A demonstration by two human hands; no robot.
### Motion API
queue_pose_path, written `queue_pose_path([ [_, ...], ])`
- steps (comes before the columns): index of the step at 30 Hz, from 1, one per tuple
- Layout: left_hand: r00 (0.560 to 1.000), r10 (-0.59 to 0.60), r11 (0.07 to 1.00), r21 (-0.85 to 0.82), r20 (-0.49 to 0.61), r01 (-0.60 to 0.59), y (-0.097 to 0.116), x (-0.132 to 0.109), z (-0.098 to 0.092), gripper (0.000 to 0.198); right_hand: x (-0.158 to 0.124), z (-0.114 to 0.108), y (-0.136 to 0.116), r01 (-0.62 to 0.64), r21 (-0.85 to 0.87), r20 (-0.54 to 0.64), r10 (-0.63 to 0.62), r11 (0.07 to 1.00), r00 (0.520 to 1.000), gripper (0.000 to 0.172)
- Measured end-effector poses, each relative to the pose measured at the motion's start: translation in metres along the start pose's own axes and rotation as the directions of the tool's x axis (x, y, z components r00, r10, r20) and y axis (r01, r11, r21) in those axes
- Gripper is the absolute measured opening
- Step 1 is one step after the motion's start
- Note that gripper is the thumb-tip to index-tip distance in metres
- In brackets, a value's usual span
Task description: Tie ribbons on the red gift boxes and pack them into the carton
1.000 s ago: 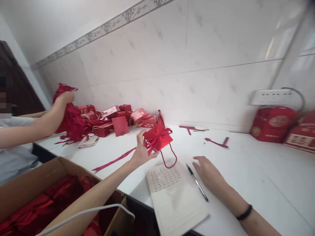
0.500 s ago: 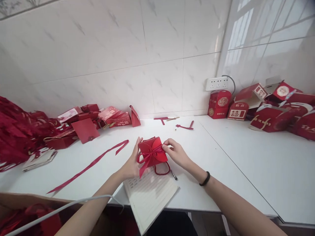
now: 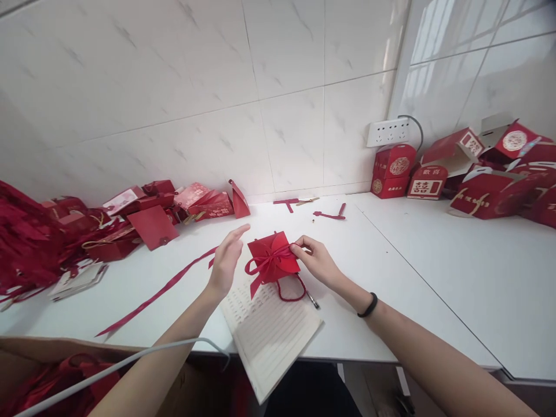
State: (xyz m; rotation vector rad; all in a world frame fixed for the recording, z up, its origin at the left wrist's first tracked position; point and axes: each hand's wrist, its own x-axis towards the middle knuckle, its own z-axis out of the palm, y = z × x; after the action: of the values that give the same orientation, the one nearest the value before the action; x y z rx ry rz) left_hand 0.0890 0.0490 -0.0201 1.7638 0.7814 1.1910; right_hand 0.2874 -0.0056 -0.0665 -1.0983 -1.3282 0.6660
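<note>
A red box (image 3: 278, 266) with petal-like flaps has a red ribbon bow (image 3: 264, 263) across its top, and a dark red cord loop (image 3: 292, 299) hangs from its near side. My right hand (image 3: 316, 258) pinches the ribbon at the box's right edge. To the left of the box, my left hand (image 3: 226, 260) is raised with nothing in it, fingers stretched out, apart from the box. Below the box lies an open lined notebook (image 3: 271, 341) with handwriting, overhanging the table edge. A pen (image 3: 313, 300) rests beside it.
A long red ribbon (image 3: 160, 292) stretches across the white table (image 3: 391, 301) at left. Red boxes (image 3: 208, 204) and a heap of red material (image 3: 26, 243) stand behind it. More red boxes (image 3: 486, 194) fill the back right. A white cable (image 3: 130, 359) crosses the lower left.
My left hand has let go of the box and moved away to the left, its fingers now straighter. My right hand still pinches the ribbon. The view has shifted slightly.
</note>
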Motion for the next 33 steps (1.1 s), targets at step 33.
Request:
queue_pose_path([
  [33,0.930,0.299,0.846,0.390,0.214,-0.362,-0.016,-0.014,0.017,0.005,-0.004,0.000,-0.007,-0.005,0.079,0.049,0.002,0.997,0.999,0.042],
])
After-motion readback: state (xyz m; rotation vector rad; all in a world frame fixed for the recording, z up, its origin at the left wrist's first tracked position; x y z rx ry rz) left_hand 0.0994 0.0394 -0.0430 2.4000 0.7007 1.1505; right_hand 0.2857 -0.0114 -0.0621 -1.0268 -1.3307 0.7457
